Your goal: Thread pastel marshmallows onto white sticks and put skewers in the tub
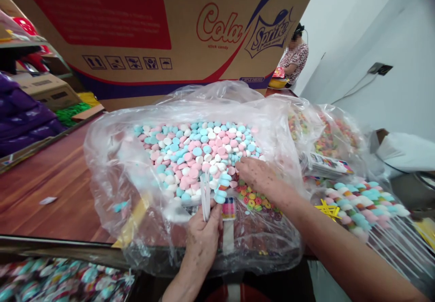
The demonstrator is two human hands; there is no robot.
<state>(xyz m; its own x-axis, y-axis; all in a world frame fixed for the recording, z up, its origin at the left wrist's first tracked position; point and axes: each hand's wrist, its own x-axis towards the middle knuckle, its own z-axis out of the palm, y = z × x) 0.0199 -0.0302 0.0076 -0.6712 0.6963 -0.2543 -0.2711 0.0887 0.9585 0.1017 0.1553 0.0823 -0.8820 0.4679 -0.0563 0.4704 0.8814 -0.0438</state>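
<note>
My left hand is closed around several thin white sticks that point upward. At its fingertips stands a short stack of blue candies with orange and dark rings between them, apparently threaded on a stick. Beyond it spreads a heap of round pink, blue and white candies in a large clear plastic bag. At the right edge of this heap my right hand has its fingers bent together. Their tips are partly hidden, so what they pinch cannot be seen. Small coloured ring candies lie below that hand.
A big cardboard box stands behind the bag. To the right lie finished candy skewers, yellow twist ties and bags of ring candies. Wrapped candies fill a container at lower left. Another person sits farther back.
</note>
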